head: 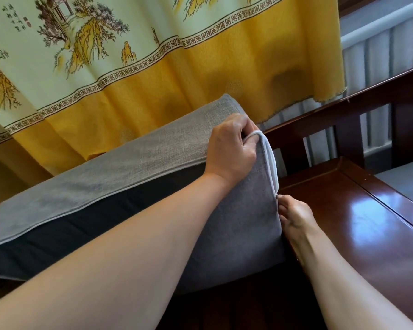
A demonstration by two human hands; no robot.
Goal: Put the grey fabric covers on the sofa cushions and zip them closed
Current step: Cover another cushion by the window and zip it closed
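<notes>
Zipping step: left hand clamping grey cover corner; right hand pinching zip pull below; next, steady upward pull.

We are in a home — a living room, by the look of it. A curtain hangs behind, pale above with printed trees, rocks and lines of script, a patterned band, then deep yellow below. To the right we see a dark, glossy wooden sofa frame with upright slats, and past it a white radiator — household furnishings throughout, nothing of a shop or workshop.
</notes>
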